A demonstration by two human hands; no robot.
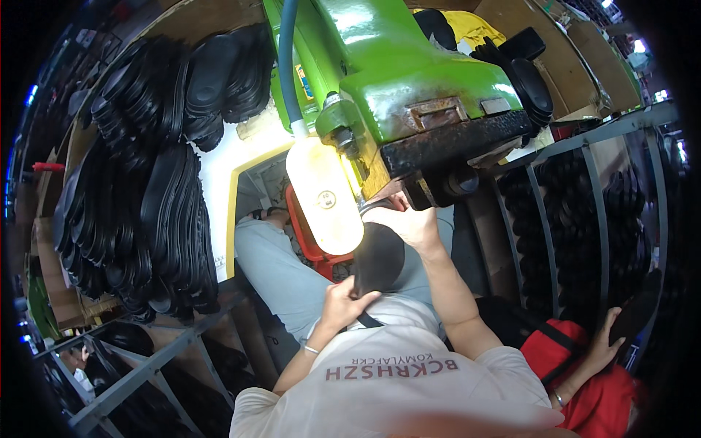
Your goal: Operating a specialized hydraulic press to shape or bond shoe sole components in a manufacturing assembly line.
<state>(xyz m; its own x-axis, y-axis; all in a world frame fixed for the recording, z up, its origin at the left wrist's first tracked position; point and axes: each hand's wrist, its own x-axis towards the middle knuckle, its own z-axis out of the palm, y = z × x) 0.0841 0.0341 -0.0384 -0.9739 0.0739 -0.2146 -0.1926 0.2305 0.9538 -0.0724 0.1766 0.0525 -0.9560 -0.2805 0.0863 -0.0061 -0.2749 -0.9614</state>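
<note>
A black shoe sole is held between my two hands, over my lap, its far end up against the working head of a green machine. My left hand grips the near end, thumb along the edge. My right hand is closed around the far end close under the machine, with its thumb lying across the sole; some of its fingertips are hidden. Just left of the sole hangs a white rounded panel, brightly lit, on a blue-grey hose.
Stacks of black soles cover the table on the left. A red basket sits below, between my legs. Metal racks with more soles stand at right. Beside me on the right, another person's hand holds a black sole.
</note>
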